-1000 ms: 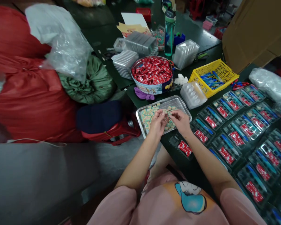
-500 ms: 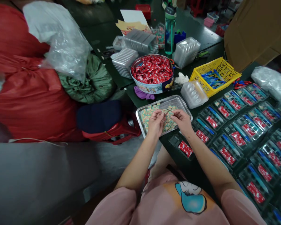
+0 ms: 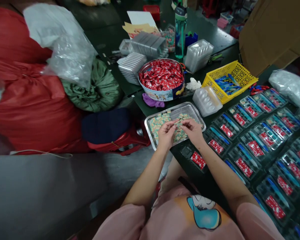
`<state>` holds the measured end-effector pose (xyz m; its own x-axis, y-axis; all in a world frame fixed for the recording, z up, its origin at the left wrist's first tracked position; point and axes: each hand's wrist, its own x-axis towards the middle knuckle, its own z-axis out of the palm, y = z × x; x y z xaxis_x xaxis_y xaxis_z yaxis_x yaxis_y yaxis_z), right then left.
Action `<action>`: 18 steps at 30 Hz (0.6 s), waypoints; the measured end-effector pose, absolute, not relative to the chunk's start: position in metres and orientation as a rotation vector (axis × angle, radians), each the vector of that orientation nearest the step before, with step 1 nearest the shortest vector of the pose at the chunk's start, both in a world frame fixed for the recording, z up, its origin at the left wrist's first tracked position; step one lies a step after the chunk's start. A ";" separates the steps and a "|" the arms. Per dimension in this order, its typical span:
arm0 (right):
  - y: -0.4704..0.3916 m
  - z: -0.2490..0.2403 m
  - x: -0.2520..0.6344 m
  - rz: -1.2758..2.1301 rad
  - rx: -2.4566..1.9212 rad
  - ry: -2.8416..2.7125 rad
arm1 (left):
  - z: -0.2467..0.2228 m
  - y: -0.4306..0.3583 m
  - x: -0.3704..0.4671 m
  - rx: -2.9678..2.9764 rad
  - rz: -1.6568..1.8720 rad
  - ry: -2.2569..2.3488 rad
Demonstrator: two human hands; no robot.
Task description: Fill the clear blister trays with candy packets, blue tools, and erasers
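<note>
My left hand (image 3: 166, 134) and my right hand (image 3: 193, 132) meet above a shallow metal tray (image 3: 193, 112). Fingers of both are pinched together, with small flat pieces (image 3: 178, 123) between the fingertips; their exact number is hidden. Many similar small green-and-tan pieces (image 3: 158, 124) lie loose across the tray, partly covered by my hands. Just right of my right forearm, a clear plastic blister tray holds a red patterned packet (image 3: 198, 160). Beyond it lie rows of such blister trays with red packets and blue pens (image 3: 231, 123).
Behind the tray stands a round tin (image 3: 162, 95) full of red packets. A yellow basket (image 3: 250, 81) holds blue pens. Stacked clear blister trays (image 3: 207, 101), a water bottle (image 3: 180, 36) and a purple cloth (image 3: 153, 101) are nearby. Red sacks (image 3: 35, 110) stand left.
My fingertips have drawn closer together over the tray, the right hand shifting slightly left and down. The surrounding things stay in place.
</note>
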<state>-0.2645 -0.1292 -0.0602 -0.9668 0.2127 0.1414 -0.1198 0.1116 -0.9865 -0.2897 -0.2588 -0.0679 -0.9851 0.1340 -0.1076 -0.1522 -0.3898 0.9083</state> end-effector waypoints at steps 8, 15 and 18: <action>-0.129 -0.068 -0.265 1.933 -0.061 -2.156 | -0.077 -0.260 -0.292 -0.005 2.497 1.700; -0.103 -0.069 -0.270 1.600 -0.136 -2.383 | -0.074 -0.263 -0.300 -0.239 2.549 1.287; -0.101 -0.056 -0.266 1.462 -0.089 -2.397 | -0.076 -0.263 -0.299 -0.287 2.499 1.219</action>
